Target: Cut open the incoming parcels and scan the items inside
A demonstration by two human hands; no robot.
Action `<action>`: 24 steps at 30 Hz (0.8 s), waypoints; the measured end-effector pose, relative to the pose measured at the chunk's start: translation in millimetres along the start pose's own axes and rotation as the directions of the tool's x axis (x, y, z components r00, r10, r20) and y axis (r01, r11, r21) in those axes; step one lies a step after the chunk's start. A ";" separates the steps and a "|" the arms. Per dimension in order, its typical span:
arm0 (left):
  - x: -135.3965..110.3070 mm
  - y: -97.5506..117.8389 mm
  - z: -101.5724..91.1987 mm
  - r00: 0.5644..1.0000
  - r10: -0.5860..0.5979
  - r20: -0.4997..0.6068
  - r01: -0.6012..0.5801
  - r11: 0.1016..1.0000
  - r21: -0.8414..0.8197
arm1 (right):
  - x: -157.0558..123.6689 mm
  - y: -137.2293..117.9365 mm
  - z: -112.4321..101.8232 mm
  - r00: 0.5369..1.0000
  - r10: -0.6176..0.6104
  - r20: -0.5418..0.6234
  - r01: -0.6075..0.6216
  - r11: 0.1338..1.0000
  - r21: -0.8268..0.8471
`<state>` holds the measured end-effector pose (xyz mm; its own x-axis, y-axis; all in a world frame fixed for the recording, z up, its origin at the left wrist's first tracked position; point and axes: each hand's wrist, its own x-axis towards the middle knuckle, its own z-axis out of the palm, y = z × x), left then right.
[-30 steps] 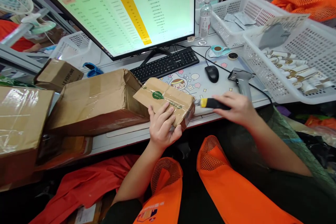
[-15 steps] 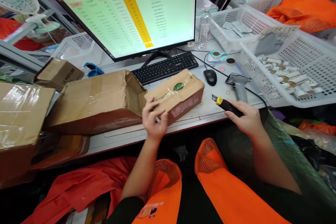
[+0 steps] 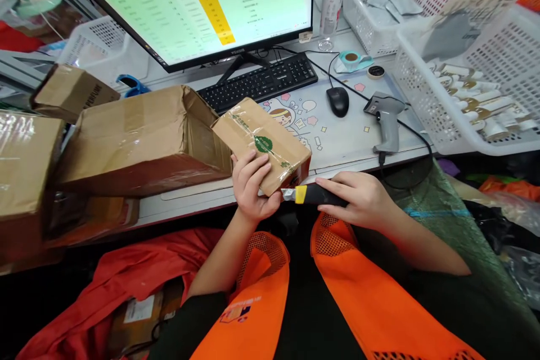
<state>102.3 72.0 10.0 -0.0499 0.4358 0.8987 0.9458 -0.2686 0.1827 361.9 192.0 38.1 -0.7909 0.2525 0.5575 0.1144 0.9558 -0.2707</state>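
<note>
My left hand (image 3: pixel 253 185) grips the near left corner of a small brown cardboard box (image 3: pixel 270 140), fingers on its top and thumb at the near side. The box has a green round print and clear tape, and it is tilted at the desk's front edge. In my right hand (image 3: pixel 354 197) is a black and yellow utility knife (image 3: pixel 318 194), its blade pointing left. The blade's tip lies close to the box's near end and my left thumb; whether it touches the box I cannot tell.
A larger carton (image 3: pixel 135 135) stands left of the small box. Behind are a keyboard (image 3: pixel 261 81) and a monitor (image 3: pixel 189 5). To the right lie a mouse (image 3: pixel 338 102), a barcode scanner (image 3: pixel 385 121) and a white basket (image 3: pixel 451 118) of small tubes. A plastic bottle (image 3: pixel 332 5) stands beside the monitor.
My left hand has taken hold of the small box, which is turned and drawn nearer to me. My right hand has brought the utility knife left, up to the box. The view has tipped down.
</note>
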 end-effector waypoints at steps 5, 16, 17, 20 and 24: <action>0.9 -4.5 3.0 0.999 -0.032 -0.035 0.034 0.997 0.069 | 5.3 6.3 2.0 1.000 0.027 -0.005 -0.027 0.998 -0.052; -3.3 -2.1 10.4 0.992 -0.016 -0.123 0.030 0.994 0.108 | -1.9 5.0 0.4 0.994 0.047 -0.102 -0.055 0.995 -0.080; -2.9 -2.4 11.1 0.992 -0.001 -0.127 0.012 0.996 0.085 | -2.4 3.1 -0.1 0.995 0.031 -0.093 -0.040 0.995 -0.089; -2.3 -3.7 12.4 0.994 -0.029 -0.107 0.034 0.998 0.049 | -1.4 -1.6 0.9 0.999 -0.001 -0.050 -0.004 0.994 -0.109; -3.7 -2.3 12.8 0.993 -0.055 -0.103 0.056 0.998 0.002 | 4.0 1.3 4.9 0.998 -0.021 -0.062 0.014 0.994 -0.106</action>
<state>104.5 82.0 1.1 -0.1347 0.3595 0.9234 0.9421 -0.2423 0.2317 355.9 193.5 36.1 -0.7541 0.2413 0.6109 0.1664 0.9699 -0.1778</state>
